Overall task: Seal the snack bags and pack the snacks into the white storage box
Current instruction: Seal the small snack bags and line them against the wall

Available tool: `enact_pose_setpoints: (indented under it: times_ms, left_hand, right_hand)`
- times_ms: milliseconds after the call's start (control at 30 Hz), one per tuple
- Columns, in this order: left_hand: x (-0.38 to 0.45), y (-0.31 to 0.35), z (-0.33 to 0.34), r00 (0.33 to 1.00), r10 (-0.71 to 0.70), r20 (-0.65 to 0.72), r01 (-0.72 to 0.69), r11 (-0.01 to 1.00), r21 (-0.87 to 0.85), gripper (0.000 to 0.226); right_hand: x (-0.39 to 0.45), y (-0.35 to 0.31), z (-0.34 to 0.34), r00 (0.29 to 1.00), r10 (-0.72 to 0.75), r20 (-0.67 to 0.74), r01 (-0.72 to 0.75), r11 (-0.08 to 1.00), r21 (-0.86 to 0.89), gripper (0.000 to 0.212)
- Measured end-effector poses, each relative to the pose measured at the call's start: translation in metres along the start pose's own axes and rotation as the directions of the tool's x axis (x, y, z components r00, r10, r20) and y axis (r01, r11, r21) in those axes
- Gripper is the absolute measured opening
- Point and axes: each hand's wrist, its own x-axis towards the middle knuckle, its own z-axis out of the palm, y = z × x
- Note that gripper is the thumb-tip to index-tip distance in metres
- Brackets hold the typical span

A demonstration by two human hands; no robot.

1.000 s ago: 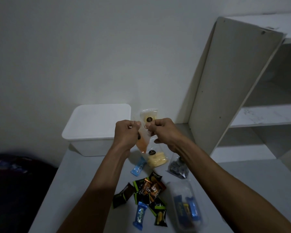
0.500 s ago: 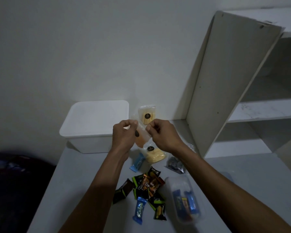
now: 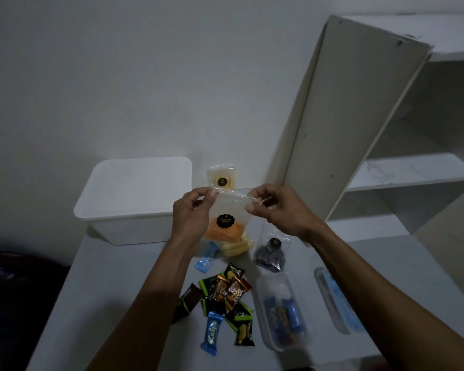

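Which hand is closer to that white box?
Left. The left hand is right beside the white storage box; the right hand is farther off, across the bag both pinch.

White storage box, clear bag with orange chips and black round label, blue wrapper with white lettering, black-green and brown-orange wrappers, pale grey desk.

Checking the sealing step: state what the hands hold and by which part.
Both hands, left and right, pinch the top strip of the clear bag of orange snacks, one hand at each upper corner; the bag hangs below.
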Motion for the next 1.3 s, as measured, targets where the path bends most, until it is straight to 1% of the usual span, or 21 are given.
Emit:
enact_pose_setpoints:
  times_ms: [67, 133, 200, 267, 433, 633, 800, 867, 933, 1000, 1067, 1200, 1300]
  left_hand:
    - [0.0, -0.003, 0.008, 1.0, -0.015, 0.002, 0.015, 1.0, -0.017, 0.015]
    - [0.002, -0.005, 0.017, 0.999, -0.033, 0.001, 0.033, 0.999, -0.031, 0.016]
    - [0.006, -0.01, 0.027, 0.999, -0.047, -0.002, 0.047, 0.998, -0.037, 0.016]
    - [0.012, -0.018, 0.036, 0.998, -0.065, -0.001, 0.065, 0.997, -0.047, 0.014]
    - [0.038, -0.041, 0.059, 0.998, -0.064, -0.023, 0.063, 0.997, -0.043, 0.005]
    - [0.094, -0.053, 0.095, 0.999, -0.044, -0.032, 0.043, 0.999, -0.018, 0.007]
    - [0.153, -0.072, 0.128, 0.997, -0.03, -0.074, 0.035, 0.997, 0.069, 0.016]
    - [0.176, -0.082, 0.142, 0.993, -0.058, -0.104, 0.068, 0.993, 0.095, 0.014]
    - [0.197, -0.093, 0.156, 0.985, -0.122, -0.124, 0.131, 0.989, 0.072, 0.005]
    - [0.214, -0.103, 0.169, 0.971, -0.188, -0.144, 0.194, 0.981, 0.023, 0.014]
    - [0.227, -0.113, 0.178, 0.955, -0.246, -0.164, 0.246, 0.969, -0.02, 0.014]
    - [0.245, -0.128, 0.191, 0.945, -0.264, -0.192, 0.264, 0.964, -0.024, 0.011]
    - [0.257, -0.133, 0.198, 0.94, -0.262, -0.219, 0.269, 0.963, -0.001, 0.004]
  right_hand:
    - [0.002, 0.016, 0.004, 0.994, -0.001, -0.105, 0.005, 0.999, 0.033, 0.01]
    - [0.005, 0.028, 0.007, 0.98, 0.04, -0.197, -0.015, 0.992, 0.127, 0.007]
    - [0.009, 0.038, 0.009, 0.965, 0.091, -0.247, -0.045, 0.982, 0.185, 0.005]
    - [0.017, 0.049, 0.007, 0.953, 0.123, -0.278, -0.067, 0.977, 0.202, 0.005]
    - [0.047, 0.078, -0.005, 0.948, 0.164, -0.273, -0.106, 0.971, 0.216, 0.006]
    - [0.105, 0.115, -0.019, 0.913, 0.232, -0.336, -0.14, 0.951, 0.275, 0.01]
    - [0.166, 0.149, -0.028, 0.887, 0.258, -0.382, -0.16, 0.949, 0.27, 0.007]
    - [0.189, 0.165, -0.029, 0.87, 0.28, -0.405, -0.18, 0.946, 0.269, 0.006]
    - [0.208, 0.182, -0.029, 0.856, 0.301, -0.42, -0.207, 0.945, 0.254, 0.007]
    - [0.225, 0.199, -0.029, 0.837, 0.313, -0.449, -0.238, 0.947, 0.215, 0.007]
    - [0.24, 0.213, -0.027, 0.808, 0.339, -0.481, -0.272, 0.94, 0.206, 0.008]
    - [0.262, 0.233, -0.022, 0.763, 0.404, -0.504, -0.337, 0.915, 0.222, 0.009]
    - [0.273, 0.241, -0.02, 0.733, 0.437, -0.522, -0.356, 0.9, 0.253, 0.009]
